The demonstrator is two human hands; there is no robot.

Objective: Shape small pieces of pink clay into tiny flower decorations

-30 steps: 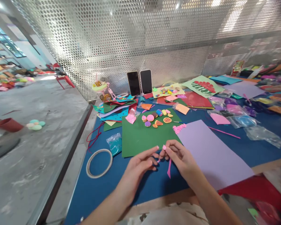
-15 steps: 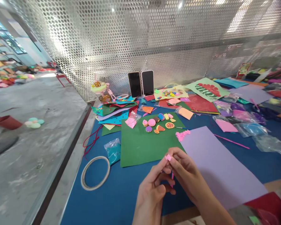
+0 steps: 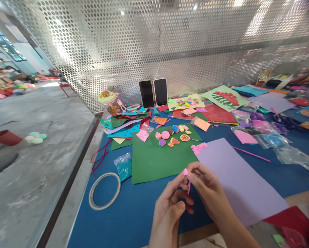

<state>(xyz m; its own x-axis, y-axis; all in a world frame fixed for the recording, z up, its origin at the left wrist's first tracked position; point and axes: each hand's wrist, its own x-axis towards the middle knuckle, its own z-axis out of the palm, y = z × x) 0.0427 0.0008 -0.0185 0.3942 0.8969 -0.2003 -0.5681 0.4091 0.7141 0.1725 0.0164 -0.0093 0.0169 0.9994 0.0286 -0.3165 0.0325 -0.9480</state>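
A small lump of pink clay (image 3: 185, 171) sits at the joined fingertips of both hands, above the front edge of the green sheet (image 3: 154, 168). My left hand (image 3: 171, 203) is closed, fingers curled, its index fingertip against the clay. From the other side my right hand (image 3: 206, 182) pinches the same lump between thumb and index finger. A thin pink stick (image 3: 189, 187) slants down between the hands; which hand grips it is hidden. Beyond lie several little clay foods, among them a pizza (image 3: 184, 137). More pink clay, in crumpled bits (image 3: 199, 148), rests on the corner of the purple sheet (image 3: 242, 182).
A tape roll (image 3: 104, 191) and a bag of teal clay (image 3: 123, 167) lie at left on the blue table. Two phones (image 3: 160, 92) lean against the perforated metal panel (image 3: 170, 41). Bagged clay (image 3: 244, 136) and another pink stick (image 3: 251, 153) are to the right.
The pink clay lump turns slightly at the fingertips, and the pink stick beneath it shifts a little. The whole view slides slightly; the things on the table stay put.
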